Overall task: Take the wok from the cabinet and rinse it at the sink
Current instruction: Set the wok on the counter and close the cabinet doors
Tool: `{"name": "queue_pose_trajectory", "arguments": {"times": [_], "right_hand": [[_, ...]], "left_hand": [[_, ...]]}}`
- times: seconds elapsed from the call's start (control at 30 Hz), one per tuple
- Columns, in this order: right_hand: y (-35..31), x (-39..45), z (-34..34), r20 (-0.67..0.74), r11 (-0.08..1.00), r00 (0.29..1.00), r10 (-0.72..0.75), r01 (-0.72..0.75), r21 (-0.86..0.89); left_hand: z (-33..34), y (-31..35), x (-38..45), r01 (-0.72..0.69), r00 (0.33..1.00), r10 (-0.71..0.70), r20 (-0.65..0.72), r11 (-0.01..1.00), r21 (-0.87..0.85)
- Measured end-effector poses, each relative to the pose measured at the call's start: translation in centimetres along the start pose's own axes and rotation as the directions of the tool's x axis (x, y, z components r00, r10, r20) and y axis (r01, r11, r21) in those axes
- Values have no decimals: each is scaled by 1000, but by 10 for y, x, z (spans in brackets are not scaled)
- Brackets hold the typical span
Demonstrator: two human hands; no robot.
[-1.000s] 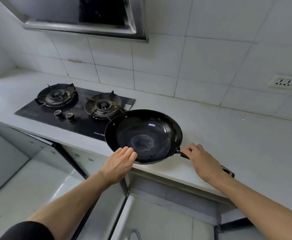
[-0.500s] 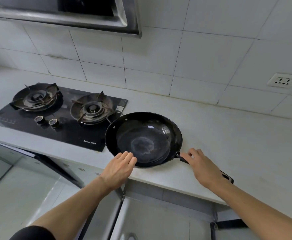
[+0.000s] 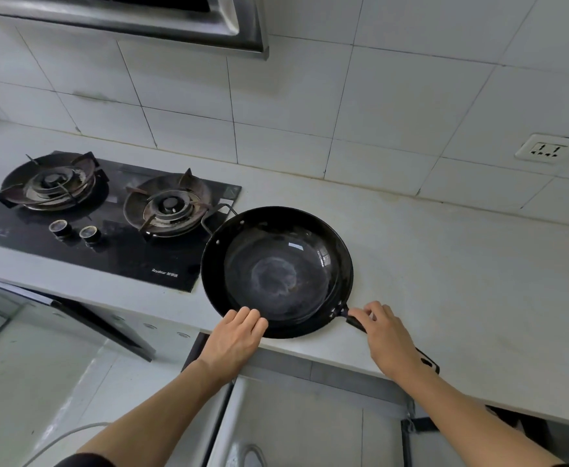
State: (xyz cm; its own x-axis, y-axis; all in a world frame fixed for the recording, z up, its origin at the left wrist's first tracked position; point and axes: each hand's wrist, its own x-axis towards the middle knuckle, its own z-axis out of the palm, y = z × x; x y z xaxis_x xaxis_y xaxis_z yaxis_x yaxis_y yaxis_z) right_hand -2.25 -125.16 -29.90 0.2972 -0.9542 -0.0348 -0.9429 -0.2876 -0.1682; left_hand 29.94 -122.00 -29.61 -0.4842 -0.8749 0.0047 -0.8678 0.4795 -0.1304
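Observation:
A black wok (image 3: 278, 269) sits on the pale countertop (image 3: 445, 281), just right of the gas hob, its long black handle pointing toward the counter's front right. My right hand (image 3: 389, 335) lies over that handle, fingers curled around it near the bowl. My left hand (image 3: 235, 335) rests flat against the wok's near rim, fingers together, touching but not gripping. The wok is empty, with a dull worn patch in its middle. No sink is in view.
A black two-burner gas hob (image 3: 101, 214) lies left of the wok, touching its small loop handle. A range hood (image 3: 161, 25) hangs above. Cabinet doors (image 3: 114, 332) stand open under the counter. A wall socket (image 3: 546, 151) is at the right.
The view has shifted a little to the right. My right hand has slid along the handle and curled onto it. The wok and my left hand stay in place.

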Motion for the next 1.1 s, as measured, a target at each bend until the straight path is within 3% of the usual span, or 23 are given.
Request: {"name": "queue_pose_trajectory", "arguments": {"times": [0.33,0.53,0.87,1.1], "right_hand": [[-5,-8,-15,7,998,1000,-1,0,62],[-7,-18,-27,14,999,1000,-24,24,30],[-27,-54,-27,-82,967,980,-179,191,170],[-43,-99,-6,49,967,977,-208,198,163]], "left_hand": [[-2,9,-11,84,994,-79,80,995,-60],[-18,18,-20,138,990,-137,28,988,-72],[-33,31,-66,390,920,-391,24,907,-157],[-20,52,-126,470,883,-456,116,864,-179]]}}
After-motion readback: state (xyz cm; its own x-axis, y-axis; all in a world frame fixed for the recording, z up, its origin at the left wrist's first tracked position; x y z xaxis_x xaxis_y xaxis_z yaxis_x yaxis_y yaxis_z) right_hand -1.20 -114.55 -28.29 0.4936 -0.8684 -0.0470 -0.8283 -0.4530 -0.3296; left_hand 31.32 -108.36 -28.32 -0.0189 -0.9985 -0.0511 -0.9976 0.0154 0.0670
